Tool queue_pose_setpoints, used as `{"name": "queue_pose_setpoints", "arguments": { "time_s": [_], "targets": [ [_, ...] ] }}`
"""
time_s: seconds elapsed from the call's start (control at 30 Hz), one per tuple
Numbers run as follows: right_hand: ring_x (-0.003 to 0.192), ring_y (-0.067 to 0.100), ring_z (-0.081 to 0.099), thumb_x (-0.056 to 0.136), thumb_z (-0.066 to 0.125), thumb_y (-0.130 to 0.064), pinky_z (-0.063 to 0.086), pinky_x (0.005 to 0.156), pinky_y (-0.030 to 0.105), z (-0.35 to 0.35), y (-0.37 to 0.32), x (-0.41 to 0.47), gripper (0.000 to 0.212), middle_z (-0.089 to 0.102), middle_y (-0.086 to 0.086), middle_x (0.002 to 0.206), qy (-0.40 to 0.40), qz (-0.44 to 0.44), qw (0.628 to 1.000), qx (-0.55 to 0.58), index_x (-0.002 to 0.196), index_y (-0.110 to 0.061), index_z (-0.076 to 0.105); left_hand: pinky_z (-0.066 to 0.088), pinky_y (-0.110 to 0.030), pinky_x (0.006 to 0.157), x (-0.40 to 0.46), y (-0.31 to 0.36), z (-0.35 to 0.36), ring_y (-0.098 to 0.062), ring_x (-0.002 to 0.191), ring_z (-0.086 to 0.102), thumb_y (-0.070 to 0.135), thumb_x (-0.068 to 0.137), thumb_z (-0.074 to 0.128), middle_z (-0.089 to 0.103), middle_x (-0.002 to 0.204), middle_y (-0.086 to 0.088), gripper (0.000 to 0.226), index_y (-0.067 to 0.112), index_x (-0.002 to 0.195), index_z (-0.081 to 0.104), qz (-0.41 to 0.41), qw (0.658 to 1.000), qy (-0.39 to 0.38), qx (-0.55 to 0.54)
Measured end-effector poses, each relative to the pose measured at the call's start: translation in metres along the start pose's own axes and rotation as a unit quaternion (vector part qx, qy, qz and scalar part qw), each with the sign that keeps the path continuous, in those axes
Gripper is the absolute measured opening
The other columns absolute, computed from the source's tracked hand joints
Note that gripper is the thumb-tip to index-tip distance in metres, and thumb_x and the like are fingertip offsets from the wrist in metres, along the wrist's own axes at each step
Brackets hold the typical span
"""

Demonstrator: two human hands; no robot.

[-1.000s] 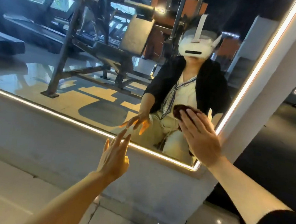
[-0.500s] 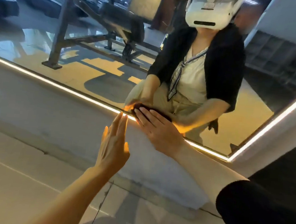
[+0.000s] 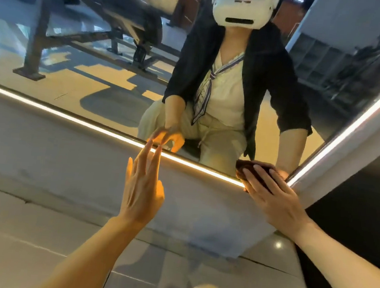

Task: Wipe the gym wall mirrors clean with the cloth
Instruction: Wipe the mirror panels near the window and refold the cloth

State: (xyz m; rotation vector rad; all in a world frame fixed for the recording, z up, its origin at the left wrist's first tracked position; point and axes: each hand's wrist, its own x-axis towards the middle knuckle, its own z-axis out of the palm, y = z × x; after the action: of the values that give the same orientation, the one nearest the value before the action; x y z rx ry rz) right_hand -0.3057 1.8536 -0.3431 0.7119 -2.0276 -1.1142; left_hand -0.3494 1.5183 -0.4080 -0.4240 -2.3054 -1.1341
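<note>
Cloth (image 3: 252,172) has swept right from mid-edge half a second ago to the mirror's (image 3: 79,79) bottom-right corner — your right hand (image 3: 272,194) presses it flat there with straight fingers. Left hand (image 3: 143,185) still hovers open by the lit strip (image 3: 89,121), touching nothing I can confirm. Bottom edge looks covered, so work upward next. Most of the cloth hides under your fingers; smears aren't readable — the mirror's top is cut off.

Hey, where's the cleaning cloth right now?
In the head view, the dark cloth is under the right hand, pressed into the mirror's bottom right corner beside the lit edge strip.
</note>
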Motion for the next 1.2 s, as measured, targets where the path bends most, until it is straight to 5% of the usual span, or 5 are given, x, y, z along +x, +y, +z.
{"name": "queue_pose_setpoints", "arguments": {
  "time_s": [0.3, 0.6, 0.9, 1.0, 1.2],
  "targets": [
    [0.144, 0.029, 0.039, 0.096, 0.042, -0.007, 0.016, 0.124, 0.042, -0.014, -0.094, 0.214, 0.052, 0.043, 0.01, 0.156, 0.129, -0.036, 0.986, 0.099, 0.148, -0.003, 0.046, 0.048, -0.053, 0.101, 0.035, -0.042, -0.055, -0.036, 0.133, 0.044, -0.021, 0.079, 0.053, 0.027, 0.158, -0.01, 0.088, 0.016, 0.155, 0.029, -0.137, 0.986, 0.094, -0.025],
    [0.145, 0.023, 0.039, 0.097, 0.056, -0.024, 0.019, 0.122, 0.036, -0.058, -0.129, 0.345, 0.058, 0.045, 0.009, 0.154, 0.113, -0.03, 0.984, 0.136, 0.151, -0.006, 0.042, 0.024, -0.017, 0.099, 0.057, -0.053, -0.094, -0.022, 0.141, 0.034, -0.017, 0.09, 0.042, 0.028, 0.159, -0.006, 0.077, 0.015, 0.157, 0.021, -0.259, 0.946, 0.17, -0.095],
    [0.147, 0.036, 0.032, 0.103, 0.052, -0.009, 0.021, 0.124, 0.047, -0.045, 0.036, 0.171, 0.053, 0.038, 0.014, 0.157, 0.142, 0.16, 0.977, 0.028, 0.151, -0.01, 0.032, 0.037, -0.012, 0.09, 0.061, 0.004, -0.073, -0.023, 0.133, 0.045, -0.02, 0.081, 0.061, 0.038, 0.153, -0.009, 0.084, 0.016, 0.152, 0.036, 0.012, 0.993, 0.083, -0.078],
    [0.145, 0.039, 0.035, 0.104, 0.055, -0.016, 0.024, 0.122, 0.049, -0.058, 0.076, 0.124, 0.051, 0.042, 0.021, 0.153, 0.141, 0.334, 0.931, 0.04, 0.151, -0.005, 0.036, 0.053, -0.03, 0.088, 0.083, 0.026, -0.082, -0.031, 0.134, 0.045, -0.018, 0.079, 0.063, 0.029, 0.159, -0.009, 0.085, 0.012, 0.153, 0.035, 0.105, 0.992, 0.059, -0.032],
    [0.146, 0.041, 0.033, 0.111, 0.024, -0.027, 0.029, 0.12, 0.055, -0.1, 0.098, 0.207, 0.051, 0.037, 0.025, 0.155, 0.281, 0.62, 0.717, 0.149, 0.148, 0.004, 0.041, 0.045, -0.041, 0.101, 0.132, 0.065, -0.118, -0.035, 0.14, 0.037, -0.012, 0.084, 0.063, 0.021, 0.163, -0.012, 0.087, 0.013, 0.157, 0.024, 0.134, 0.99, 0.042, 0.019]
  ]
}}
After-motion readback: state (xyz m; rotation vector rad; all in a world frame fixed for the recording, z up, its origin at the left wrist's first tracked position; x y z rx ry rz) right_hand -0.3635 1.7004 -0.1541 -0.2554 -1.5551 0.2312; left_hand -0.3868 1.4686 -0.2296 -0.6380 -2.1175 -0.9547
